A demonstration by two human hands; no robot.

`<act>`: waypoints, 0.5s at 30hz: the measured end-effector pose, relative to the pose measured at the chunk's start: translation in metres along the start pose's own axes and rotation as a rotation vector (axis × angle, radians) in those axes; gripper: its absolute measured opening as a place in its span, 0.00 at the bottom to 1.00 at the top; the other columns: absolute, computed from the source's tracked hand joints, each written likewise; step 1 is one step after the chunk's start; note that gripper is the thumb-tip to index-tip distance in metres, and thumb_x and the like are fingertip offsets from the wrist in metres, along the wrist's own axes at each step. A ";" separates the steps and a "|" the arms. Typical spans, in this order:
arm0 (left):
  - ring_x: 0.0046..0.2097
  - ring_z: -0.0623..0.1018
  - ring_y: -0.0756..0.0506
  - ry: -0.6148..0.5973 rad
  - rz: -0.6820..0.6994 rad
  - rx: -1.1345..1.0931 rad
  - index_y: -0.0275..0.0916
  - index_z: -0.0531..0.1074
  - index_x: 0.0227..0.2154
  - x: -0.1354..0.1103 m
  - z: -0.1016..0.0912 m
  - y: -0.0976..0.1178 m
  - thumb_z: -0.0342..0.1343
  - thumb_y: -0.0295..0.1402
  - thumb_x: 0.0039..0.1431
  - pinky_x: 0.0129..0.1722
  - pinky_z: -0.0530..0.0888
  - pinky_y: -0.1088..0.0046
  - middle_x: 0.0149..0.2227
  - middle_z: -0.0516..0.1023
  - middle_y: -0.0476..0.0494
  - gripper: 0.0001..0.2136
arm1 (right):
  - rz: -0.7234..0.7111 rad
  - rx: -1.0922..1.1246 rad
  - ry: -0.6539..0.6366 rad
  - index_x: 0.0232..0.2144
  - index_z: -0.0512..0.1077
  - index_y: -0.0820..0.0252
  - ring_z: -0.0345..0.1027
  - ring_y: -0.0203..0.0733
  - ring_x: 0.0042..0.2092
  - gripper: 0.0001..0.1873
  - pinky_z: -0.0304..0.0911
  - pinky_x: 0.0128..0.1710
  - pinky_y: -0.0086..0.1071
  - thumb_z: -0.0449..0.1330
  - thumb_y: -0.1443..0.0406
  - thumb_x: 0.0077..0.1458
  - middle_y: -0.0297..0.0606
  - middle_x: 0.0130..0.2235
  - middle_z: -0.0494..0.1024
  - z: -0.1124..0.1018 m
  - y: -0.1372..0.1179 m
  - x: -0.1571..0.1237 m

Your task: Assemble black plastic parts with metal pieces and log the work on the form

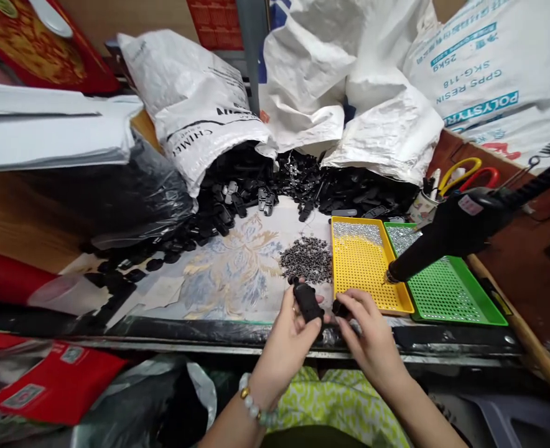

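Near the table's front edge, my left hand [290,333] is closed around a black plastic toy-car chassis [307,301], with small round ends that look like wheels. Just to its right, my right hand [369,333] pinches a small round black part [339,308] that looks like a wheel; the fingers partly hide it. The two parts are apart, with a narrow gap. Beyond the chassis lies a heap of tiny black and silver pieces [307,258]. To the right of my right hand, the tip of a black hanging electric screwdriver [419,249] points down over the yellow tray.
A yellow perforated tray [359,274] and a green tray [466,298] hold small silver screws. White sacks [200,106] spill black plastic parts [237,180] at the back. Scissors [459,174] stand in a cup at right. A black plastic bag [135,193] sits at left.
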State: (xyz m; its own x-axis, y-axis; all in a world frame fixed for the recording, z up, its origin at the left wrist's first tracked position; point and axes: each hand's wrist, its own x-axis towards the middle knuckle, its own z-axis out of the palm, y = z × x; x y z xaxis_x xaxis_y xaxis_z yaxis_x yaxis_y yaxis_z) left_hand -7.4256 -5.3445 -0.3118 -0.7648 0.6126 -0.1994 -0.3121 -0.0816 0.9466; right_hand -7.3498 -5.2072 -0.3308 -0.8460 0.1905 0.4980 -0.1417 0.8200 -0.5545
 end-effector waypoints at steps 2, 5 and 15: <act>0.51 0.72 0.45 -0.067 -0.011 -0.041 0.41 0.51 0.55 -0.004 0.003 -0.001 0.50 0.27 0.55 0.55 0.64 0.65 0.54 0.66 0.37 0.25 | 0.034 0.036 0.016 0.49 0.63 0.58 0.66 0.44 0.46 0.18 0.68 0.43 0.36 0.51 0.70 0.56 0.47 0.44 0.67 -0.006 0.001 -0.003; 0.56 0.67 0.45 -0.077 0.022 0.033 0.38 0.48 0.58 -0.009 0.007 -0.005 0.49 0.26 0.56 0.57 0.61 0.66 0.57 0.63 0.35 0.27 | -0.003 0.093 -0.014 0.49 0.63 0.57 0.66 0.43 0.47 0.18 0.67 0.45 0.36 0.53 0.70 0.55 0.45 0.44 0.69 -0.006 -0.003 -0.003; 0.57 0.66 0.39 0.137 0.170 0.517 0.38 0.46 0.61 -0.014 0.009 -0.020 0.49 0.28 0.55 0.56 0.63 0.59 0.57 0.63 0.34 0.31 | 0.041 0.134 0.015 0.48 0.64 0.56 0.67 0.42 0.44 0.16 0.67 0.44 0.37 0.54 0.70 0.56 0.42 0.43 0.72 0.003 -0.008 -0.002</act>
State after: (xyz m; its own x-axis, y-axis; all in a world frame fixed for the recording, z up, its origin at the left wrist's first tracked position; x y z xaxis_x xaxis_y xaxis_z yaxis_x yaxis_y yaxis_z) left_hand -7.4035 -5.3445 -0.3260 -0.8571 0.5142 -0.0312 0.1128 0.2464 0.9626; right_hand -7.3483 -5.2153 -0.3293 -0.8448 0.2315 0.4823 -0.1751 0.7323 -0.6581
